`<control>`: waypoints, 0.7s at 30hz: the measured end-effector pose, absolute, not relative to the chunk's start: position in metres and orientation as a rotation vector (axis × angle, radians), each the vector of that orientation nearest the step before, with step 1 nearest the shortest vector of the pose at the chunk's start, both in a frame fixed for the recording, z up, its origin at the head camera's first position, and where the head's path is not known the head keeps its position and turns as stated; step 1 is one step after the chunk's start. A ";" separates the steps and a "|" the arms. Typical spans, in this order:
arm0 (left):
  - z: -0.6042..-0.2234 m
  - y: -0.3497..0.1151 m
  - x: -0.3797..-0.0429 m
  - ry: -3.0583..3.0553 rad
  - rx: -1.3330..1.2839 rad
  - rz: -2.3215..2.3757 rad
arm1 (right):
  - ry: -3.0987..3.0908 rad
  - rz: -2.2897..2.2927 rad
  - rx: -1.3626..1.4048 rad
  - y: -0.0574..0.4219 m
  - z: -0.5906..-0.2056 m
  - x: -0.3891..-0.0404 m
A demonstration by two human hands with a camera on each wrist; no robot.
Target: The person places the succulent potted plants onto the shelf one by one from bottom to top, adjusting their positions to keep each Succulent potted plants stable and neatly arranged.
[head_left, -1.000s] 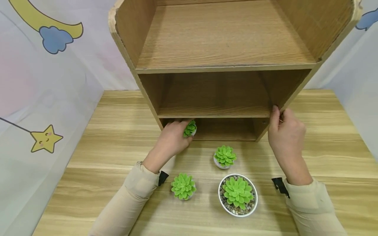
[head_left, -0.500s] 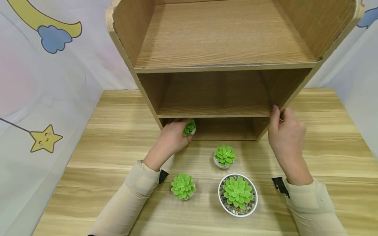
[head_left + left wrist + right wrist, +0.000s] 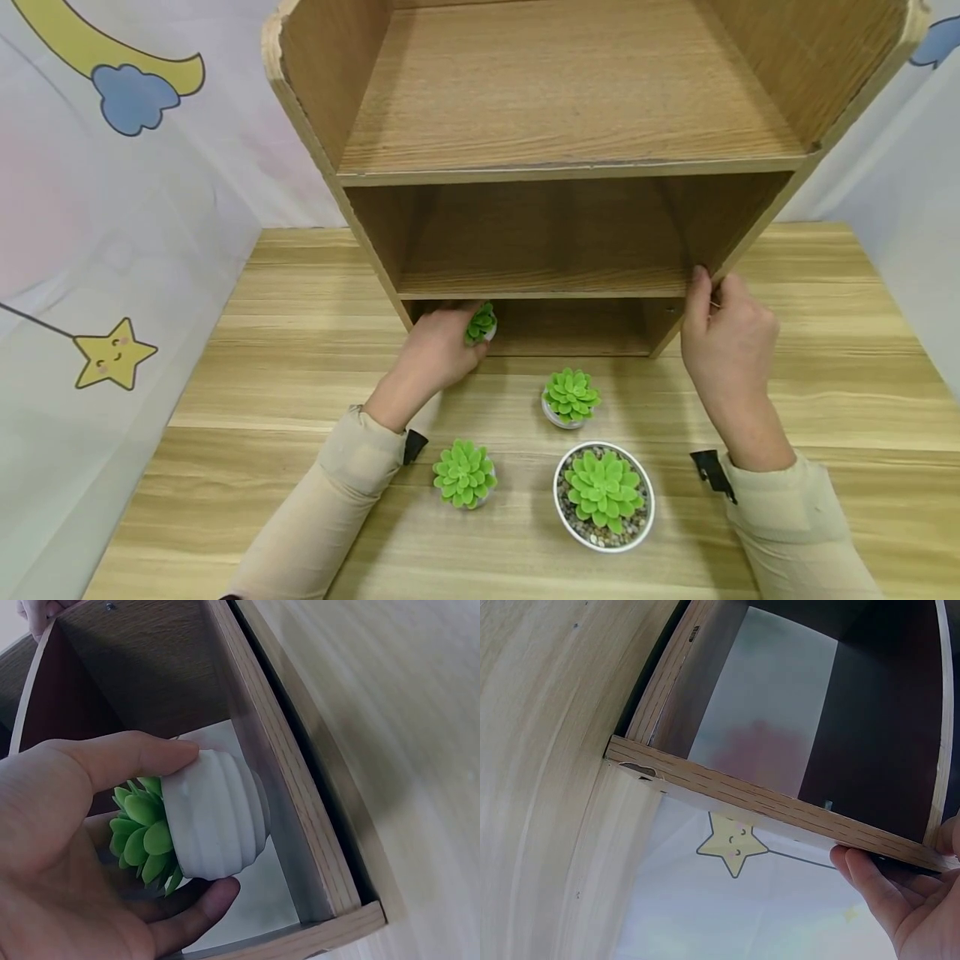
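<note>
Visibly, the white pot lies pinched between the left hand's fingers.

Bright green plants in white pots; grey-brown pebbles. Shelf brown, wood-grained; bench pale yellow, streaked. Past the bench's left edge, white backdrop with yellow star, blue cloud.

Looks far and down from the head, well back, over tabletop and shelf. From the left wrist, close up and rolled sideways, faces far past the left hand into the lowest compartment, sharing the potted plant with the head view. From the right wrist, also close, faces far across the right side panel, sharing that compartment with the left wrist.
</note>
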State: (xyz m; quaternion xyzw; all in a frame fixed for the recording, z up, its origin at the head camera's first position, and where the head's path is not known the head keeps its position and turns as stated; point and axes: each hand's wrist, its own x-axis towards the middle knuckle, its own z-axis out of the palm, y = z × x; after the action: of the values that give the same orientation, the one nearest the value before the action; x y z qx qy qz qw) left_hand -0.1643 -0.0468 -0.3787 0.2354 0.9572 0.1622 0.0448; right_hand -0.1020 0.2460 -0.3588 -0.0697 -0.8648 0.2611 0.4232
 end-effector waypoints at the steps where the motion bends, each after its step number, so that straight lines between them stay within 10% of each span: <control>1: -0.379 -0.047 -0.165 2.925 0.719 0.494 | -2.164 0.654 -0.175 0.246 -0.359 -0.102; 21: -0.381 -0.045 -0.167 2.869 0.652 0.503 | -2.171 0.635 -0.159 0.246 -0.359 -0.102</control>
State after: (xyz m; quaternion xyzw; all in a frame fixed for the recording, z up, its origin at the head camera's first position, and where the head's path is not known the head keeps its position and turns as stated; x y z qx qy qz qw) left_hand -0.1669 -0.0455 -0.3809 0.2178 0.9583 0.1679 0.0781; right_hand -0.1021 0.2461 -0.3591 -0.0636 -0.8675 0.2535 0.4232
